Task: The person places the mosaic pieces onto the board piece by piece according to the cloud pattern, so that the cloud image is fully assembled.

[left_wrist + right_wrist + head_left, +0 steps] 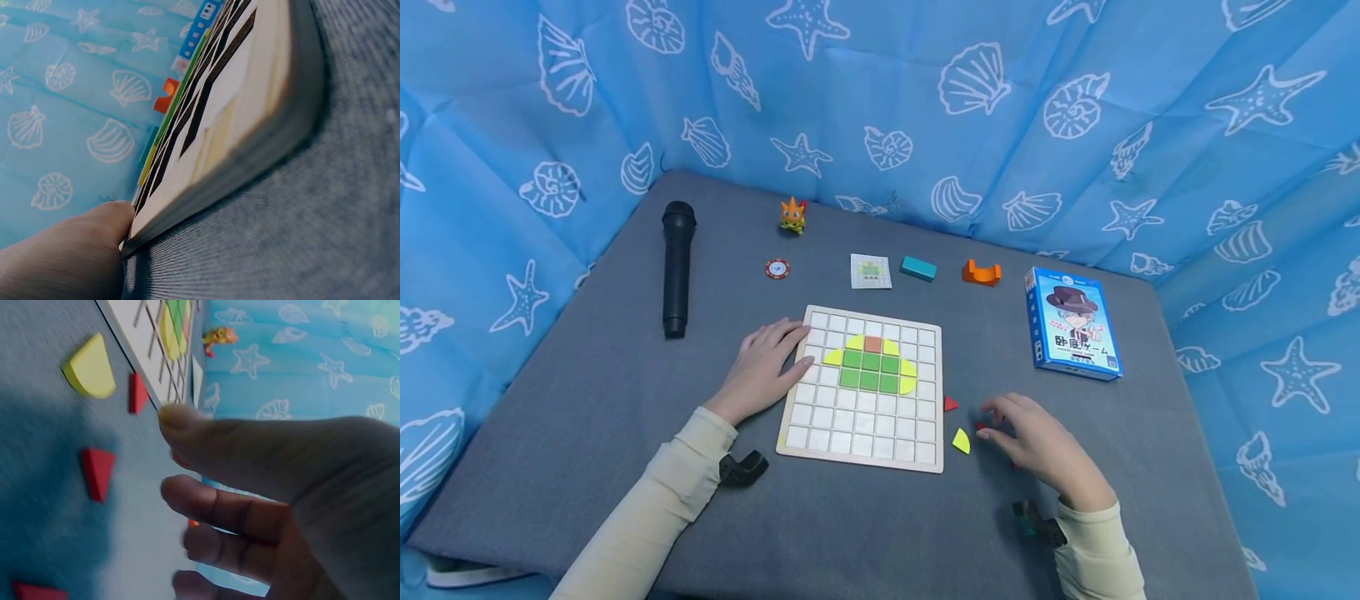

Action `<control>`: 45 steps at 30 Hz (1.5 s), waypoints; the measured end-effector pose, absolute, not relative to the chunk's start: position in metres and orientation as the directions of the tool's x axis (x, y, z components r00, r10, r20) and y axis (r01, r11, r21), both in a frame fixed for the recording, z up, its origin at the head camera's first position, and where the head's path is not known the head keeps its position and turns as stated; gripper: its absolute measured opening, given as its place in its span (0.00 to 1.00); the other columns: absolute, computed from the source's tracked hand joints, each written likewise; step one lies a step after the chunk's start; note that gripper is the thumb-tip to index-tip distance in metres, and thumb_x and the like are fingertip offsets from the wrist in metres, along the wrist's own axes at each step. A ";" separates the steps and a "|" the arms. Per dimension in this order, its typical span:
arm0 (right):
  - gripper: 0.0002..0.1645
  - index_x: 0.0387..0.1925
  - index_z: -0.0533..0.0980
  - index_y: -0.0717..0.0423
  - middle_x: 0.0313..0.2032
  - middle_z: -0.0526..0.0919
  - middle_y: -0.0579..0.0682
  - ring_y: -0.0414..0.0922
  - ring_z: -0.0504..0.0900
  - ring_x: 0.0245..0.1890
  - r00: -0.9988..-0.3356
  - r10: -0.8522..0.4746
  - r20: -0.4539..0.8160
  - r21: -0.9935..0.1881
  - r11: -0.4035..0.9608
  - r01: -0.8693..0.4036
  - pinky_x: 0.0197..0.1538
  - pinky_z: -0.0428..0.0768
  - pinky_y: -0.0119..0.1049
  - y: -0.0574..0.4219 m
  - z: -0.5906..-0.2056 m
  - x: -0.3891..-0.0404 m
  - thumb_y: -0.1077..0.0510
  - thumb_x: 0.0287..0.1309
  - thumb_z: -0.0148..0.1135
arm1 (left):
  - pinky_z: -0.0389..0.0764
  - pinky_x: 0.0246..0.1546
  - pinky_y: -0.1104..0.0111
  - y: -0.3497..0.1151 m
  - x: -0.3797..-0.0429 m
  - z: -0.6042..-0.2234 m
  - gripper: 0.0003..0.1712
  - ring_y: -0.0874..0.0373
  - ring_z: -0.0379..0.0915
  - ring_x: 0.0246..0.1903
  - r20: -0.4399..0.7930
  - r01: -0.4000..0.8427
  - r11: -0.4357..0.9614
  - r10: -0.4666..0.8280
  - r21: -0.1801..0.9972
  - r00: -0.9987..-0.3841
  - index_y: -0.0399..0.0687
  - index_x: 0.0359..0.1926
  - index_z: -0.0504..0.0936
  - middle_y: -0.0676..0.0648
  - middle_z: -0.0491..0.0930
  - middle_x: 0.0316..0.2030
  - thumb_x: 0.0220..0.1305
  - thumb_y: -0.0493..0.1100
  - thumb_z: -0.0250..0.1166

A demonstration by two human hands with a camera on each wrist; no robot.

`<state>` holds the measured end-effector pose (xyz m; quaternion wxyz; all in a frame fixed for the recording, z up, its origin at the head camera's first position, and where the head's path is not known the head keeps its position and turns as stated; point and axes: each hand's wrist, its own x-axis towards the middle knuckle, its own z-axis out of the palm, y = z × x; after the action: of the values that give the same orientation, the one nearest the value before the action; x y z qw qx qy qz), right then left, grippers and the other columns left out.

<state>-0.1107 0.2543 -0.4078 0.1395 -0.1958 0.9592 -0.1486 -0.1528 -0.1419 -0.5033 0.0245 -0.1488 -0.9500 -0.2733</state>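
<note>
A square wooden grid board (859, 462) carries green squares (869, 381), one orange-brown square (872, 344) and yellow rounded pieces (907, 385). My left hand (760, 371) rests at the board's left edge, its thumb (109, 222) touching the rim. To the right of the board, my right hand (1037, 442) hovers with fingers loosely bent and thumb apart, nothing between them. Near its fingertips lies a red triangular piece (97, 474). A yellow quarter-circle piece (962, 442) and another red triangle (951, 404) lie beside the board. A third red piece (40, 592) is partly out of frame.
Behind the board are a pattern card (870, 272), a teal block (918, 267) and an orange arch block (981, 273). A poker chip (777, 268), an orange figurine (792, 216) and a black microphone (677, 267) stand farther left. A blue game box (1075, 321) lies right.
</note>
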 end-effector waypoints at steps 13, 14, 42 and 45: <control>0.15 0.44 0.80 0.51 0.30 0.74 0.41 0.37 0.69 0.28 -0.867 -0.433 -0.247 -0.317 0.881 -0.350 0.28 0.68 0.30 0.231 -0.430 -0.100 0.56 0.54 0.70 | 0.49 0.69 0.46 -0.141 -0.153 -0.499 0.32 0.47 0.50 0.71 0.108 0.284 0.813 0.266 0.508 -0.958 0.52 0.69 0.65 0.46 0.63 0.68 0.70 0.59 0.53; 0.15 0.45 0.80 0.50 0.31 0.75 0.41 0.36 0.69 0.29 -0.865 -0.444 -0.236 -0.309 0.878 -0.366 0.29 0.69 0.30 0.231 -0.430 -0.100 0.57 0.54 0.70 | 0.49 0.69 0.46 -0.141 -0.153 -0.499 0.32 0.47 0.50 0.71 0.108 0.283 0.813 0.266 0.509 -0.958 0.52 0.69 0.65 0.46 0.63 0.68 0.70 0.59 0.53; 0.16 0.45 0.81 0.53 0.42 0.80 0.48 0.42 0.73 0.40 -0.874 -0.480 -0.073 -0.221 0.862 -0.456 0.42 0.78 0.40 0.233 -0.438 -0.098 0.59 0.52 0.72 | 0.49 0.69 0.46 -0.143 -0.151 -0.500 0.32 0.47 0.49 0.72 0.121 0.298 0.797 0.277 0.525 -0.953 0.53 0.70 0.64 0.46 0.62 0.68 0.70 0.60 0.52; 0.15 0.44 0.81 0.53 0.41 0.80 0.47 0.42 0.74 0.40 -0.876 -0.479 -0.065 -0.219 0.863 -0.455 0.42 0.79 0.39 0.233 -0.439 -0.098 0.59 0.52 0.71 | 0.49 0.69 0.46 -0.142 -0.151 -0.499 0.32 0.47 0.49 0.72 0.117 0.294 0.801 0.274 0.522 -0.955 0.52 0.70 0.64 0.46 0.62 0.68 0.70 0.60 0.52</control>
<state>-0.0984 0.2326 -0.4387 0.0589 -0.2424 0.9633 -0.0990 -0.1509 -0.1424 -0.4988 0.0178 -0.1495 -0.9488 -0.2778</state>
